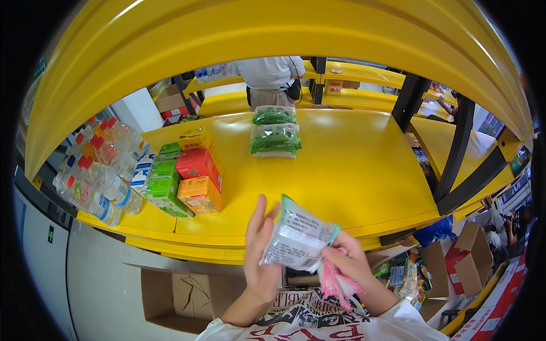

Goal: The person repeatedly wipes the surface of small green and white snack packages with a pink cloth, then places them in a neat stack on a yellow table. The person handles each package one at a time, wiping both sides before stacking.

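A clear and white plastic packet (298, 236) with green edges and a printed back is held up in front of my body, over the shelf's front edge. My right hand (348, 262) pinches its right end between thumb and fingers. A pink and white checked cloth (336, 282) hangs from the same hand. My left hand (261, 258) is open with fingers stretched upward, its palm against or very close to the packet's left side. Farther back on the yellow shelf (341, 170), similar green and white packets (275, 138) lie in two groups, one behind the other.
On the left stand several clear bottles (108, 184) with red, orange and blue caps, beside rows of green, red, orange and yellow cartons (199, 193). A yellow upper shelf (284, 40) arches overhead. Cardboard boxes (156, 295) sit below. A person (272, 79) stands beyond the shelf.
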A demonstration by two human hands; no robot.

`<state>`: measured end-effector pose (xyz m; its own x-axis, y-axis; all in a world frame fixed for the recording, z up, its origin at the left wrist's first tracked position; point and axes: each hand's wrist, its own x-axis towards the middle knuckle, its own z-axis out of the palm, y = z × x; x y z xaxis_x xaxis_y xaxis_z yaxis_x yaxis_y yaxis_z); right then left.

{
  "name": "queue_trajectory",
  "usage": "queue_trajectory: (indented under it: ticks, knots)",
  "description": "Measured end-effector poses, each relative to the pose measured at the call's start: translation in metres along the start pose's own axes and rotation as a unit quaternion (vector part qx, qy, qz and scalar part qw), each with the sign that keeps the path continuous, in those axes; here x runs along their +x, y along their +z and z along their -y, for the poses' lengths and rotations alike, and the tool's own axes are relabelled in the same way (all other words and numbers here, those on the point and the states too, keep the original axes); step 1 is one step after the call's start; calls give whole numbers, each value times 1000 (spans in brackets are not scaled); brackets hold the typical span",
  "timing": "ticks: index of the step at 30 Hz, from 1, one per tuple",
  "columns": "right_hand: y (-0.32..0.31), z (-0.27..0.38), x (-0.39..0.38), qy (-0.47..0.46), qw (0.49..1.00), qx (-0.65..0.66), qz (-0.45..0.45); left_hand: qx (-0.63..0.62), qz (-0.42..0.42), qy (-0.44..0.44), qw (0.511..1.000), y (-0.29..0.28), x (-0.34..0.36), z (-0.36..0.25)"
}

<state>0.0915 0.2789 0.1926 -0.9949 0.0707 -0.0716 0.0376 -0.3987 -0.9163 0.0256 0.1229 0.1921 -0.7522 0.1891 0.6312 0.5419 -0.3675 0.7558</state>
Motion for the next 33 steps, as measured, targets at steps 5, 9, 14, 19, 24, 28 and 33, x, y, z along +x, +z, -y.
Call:
queue_trajectory:
  ticks: [5,9,14,19,24,28,33]
  knots:
    - [-15,15,3,-109,989,-92,-36,-80,-70,-147,983,-9,-1,-10]
    - [-17,24,3,-145,981,-121,-50,-95,-47,-146,984,-16,-2,-15]
    - [-18,28,3,-180,974,-121,-62,-75,-50,-134,987,-15,-3,-20]
    - [-18,31,1,-189,971,-130,-68,-81,-46,-110,990,-15,-5,-20]
    - [-17,33,1,-201,966,-145,-72,-80,-35,-112,990,-17,-5,-23]
    - [-15,32,4,-238,963,-107,-64,-79,-28,-103,991,-18,-5,-23]
    - [-16,25,3,-284,948,-125,-71,-76,-15,-105,991,-19,-4,-24]
